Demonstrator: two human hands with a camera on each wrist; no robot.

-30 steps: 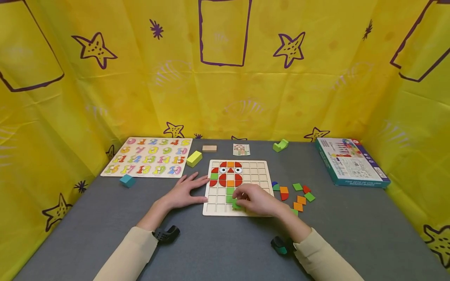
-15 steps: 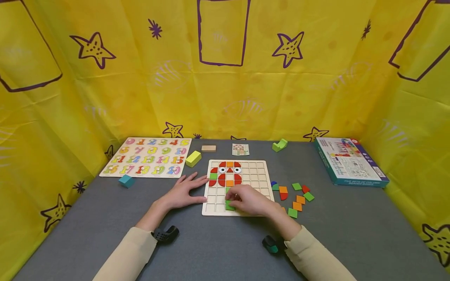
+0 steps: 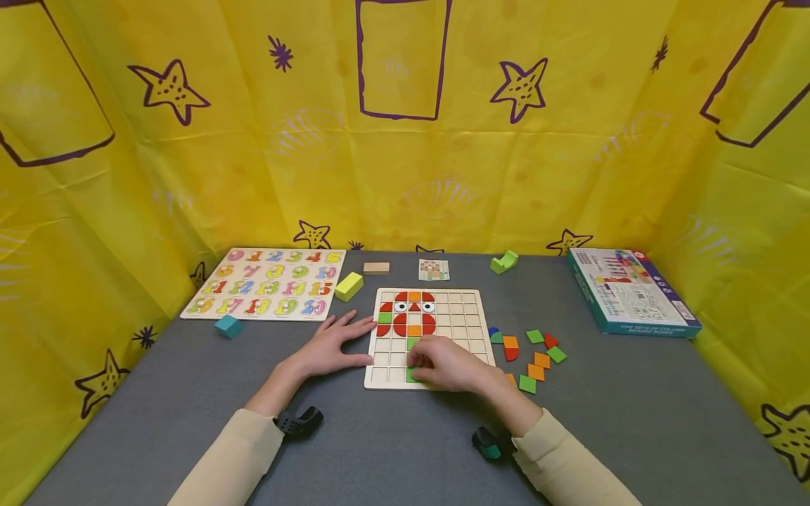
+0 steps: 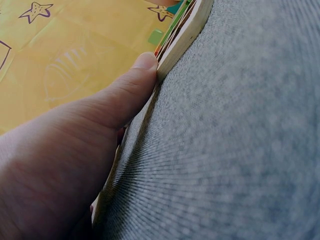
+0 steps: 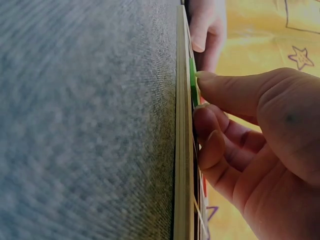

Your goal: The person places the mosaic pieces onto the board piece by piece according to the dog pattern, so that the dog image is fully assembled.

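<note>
A square wooden grid board (image 3: 455, 320) lies on the grey table, with red, orange, green and eye-patterned tiles set in its upper left part. My right hand (image 3: 452, 362) is over its lower middle, fingers curled, thumb and fingertips at a green square tile (image 3: 411, 375) in the front row. In the right wrist view that green tile (image 5: 193, 82) lies against the board's face, under the thumb tip. My left hand (image 3: 332, 343) rests at the board's left edge with its fingers spread. Its thumb (image 4: 142, 65) touches that edge in the left wrist view.
Loose tiles (image 3: 534, 362) lie right of the board. A number puzzle (image 3: 266, 281), a teal block (image 3: 228, 326) and a yellow block (image 3: 349, 287) are at left. Behind stand a wooden block (image 3: 377, 268), a picture card (image 3: 434, 270) and a green curved block (image 3: 505, 262); a box (image 3: 633, 292) sits right.
My right hand has moved a little left with the green tile, which now sits lower, in the board's front row. The left hand has stayed at the board's edge.
</note>
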